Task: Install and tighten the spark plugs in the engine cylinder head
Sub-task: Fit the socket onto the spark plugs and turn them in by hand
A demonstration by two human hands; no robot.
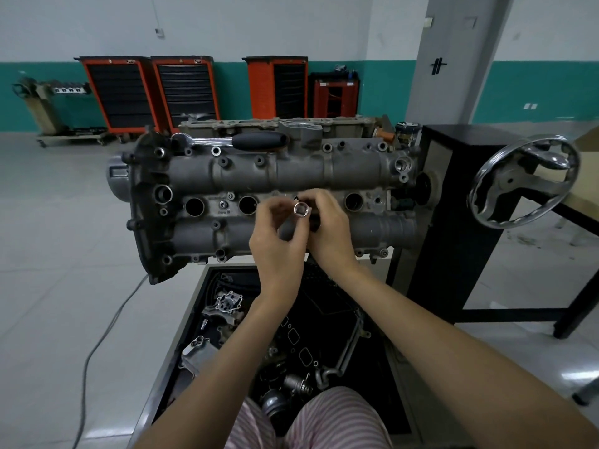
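The grey cylinder head (272, 171) sits on a stand in front of me, with open plug wells (194, 206) along its middle row. Both my hands meet over the third well. My right hand (330, 231) pinches a shiny spark plug socket (300, 209), its square drive end facing up. My left hand (275, 241) has curled fingers touching the socket's left side. The well under the hands is hidden. A chrome ratchet with a black handle (233, 140) lies on the head's far edge.
A black tray (207, 296) of loose engine parts stands below the head, by my knees. A chrome handwheel (522, 179) on the black stand juts out at right. A cable (107, 332) runs across the floor at left. Red tool carts (152, 92) line the far wall.
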